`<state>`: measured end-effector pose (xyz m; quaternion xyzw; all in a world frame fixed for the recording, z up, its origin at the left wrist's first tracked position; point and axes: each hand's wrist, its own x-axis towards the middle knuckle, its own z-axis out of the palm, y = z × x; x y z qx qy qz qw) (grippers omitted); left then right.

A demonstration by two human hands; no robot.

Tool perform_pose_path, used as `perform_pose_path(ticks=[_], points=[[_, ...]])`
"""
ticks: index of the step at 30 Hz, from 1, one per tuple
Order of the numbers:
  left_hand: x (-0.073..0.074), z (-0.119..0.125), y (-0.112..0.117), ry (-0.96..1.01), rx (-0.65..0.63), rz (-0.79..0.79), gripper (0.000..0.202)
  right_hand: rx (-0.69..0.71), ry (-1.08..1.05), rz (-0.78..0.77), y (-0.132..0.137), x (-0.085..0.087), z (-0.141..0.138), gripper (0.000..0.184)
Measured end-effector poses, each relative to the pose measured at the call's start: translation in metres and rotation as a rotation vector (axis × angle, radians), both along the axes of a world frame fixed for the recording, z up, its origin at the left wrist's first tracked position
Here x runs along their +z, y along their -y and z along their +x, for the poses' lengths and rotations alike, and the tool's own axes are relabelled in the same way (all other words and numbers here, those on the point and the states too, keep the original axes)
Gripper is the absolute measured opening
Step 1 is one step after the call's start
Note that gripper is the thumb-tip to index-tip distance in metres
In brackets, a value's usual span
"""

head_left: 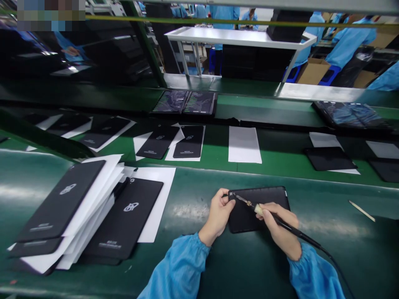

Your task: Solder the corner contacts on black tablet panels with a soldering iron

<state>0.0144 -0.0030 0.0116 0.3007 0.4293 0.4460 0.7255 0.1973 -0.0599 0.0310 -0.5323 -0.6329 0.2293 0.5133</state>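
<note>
Left hand (218, 214) pinches black tablet's (263, 207) corner; right hand (280, 232) grips corded pen-shaped tool (246, 202), tip on that corner beside my left fingertips. Piece mid-work, I judge; stacked tablets (77, 216) beyond left fingers look done.

Your green surface (193, 265) carries a black tablet (264, 207) lying flat right in front of you. To its left, black back covers (62, 203) sit stacked with white sheets (109, 166) between them, and one cover (127, 220) rests just beside the stack on its own sheet. A thin pale stick (361, 210) lies far to your right. Beyond, the belt (274, 151) bears more covers (188, 141) on paper.
</note>
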Motion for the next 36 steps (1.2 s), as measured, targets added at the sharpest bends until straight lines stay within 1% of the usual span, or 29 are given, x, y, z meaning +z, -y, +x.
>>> perform_pose_path(ticks=[7,13,18,21,25,27,28,31,32,36], points=[[-0.003,0.0,0.0,0.005,-0.001,0.003,0.031,0.003,0.002,0.032,-0.001,-0.003,-0.002,0.014],[0.0,0.0,0.0,-0.016,-0.002,0.006,0.03,0.004,-0.002,0.034,-0.001,-0.005,-0.002,0.015],[0.003,-0.001,-0.001,-0.025,-0.001,0.007,0.03,0.009,0.007,0.028,0.0,0.0,-0.008,0.016],[0.004,-0.001,-0.001,-0.025,0.002,0.004,0.031,-0.01,0.018,0.065,0.002,0.001,-0.015,0.017],[0.003,-0.002,-0.001,-0.024,0.008,0.001,0.032,-0.006,0.013,0.097,0.005,-0.003,-0.015,0.016],[0.002,-0.002,-0.001,-0.022,0.009,-0.001,0.033,-0.036,-0.047,0.09,0.002,-0.005,-0.008,0.015],[0.002,-0.002,-0.001,-0.024,0.01,-0.002,0.033,-0.087,-0.097,0.086,-0.001,-0.006,-0.002,0.014],[0.003,-0.003,-0.003,-0.036,0.015,-0.002,0.035,-0.318,-0.283,0.108,-0.019,-0.006,0.023,0.014],[0.004,-0.003,-0.004,-0.036,0.014,-0.002,0.036,-0.373,-0.347,0.116,-0.027,-0.006,0.033,0.016],[0.009,-0.006,-0.009,-0.026,-0.002,-0.005,0.041,-0.451,-0.645,0.13,-0.052,-0.009,0.07,0.024]])
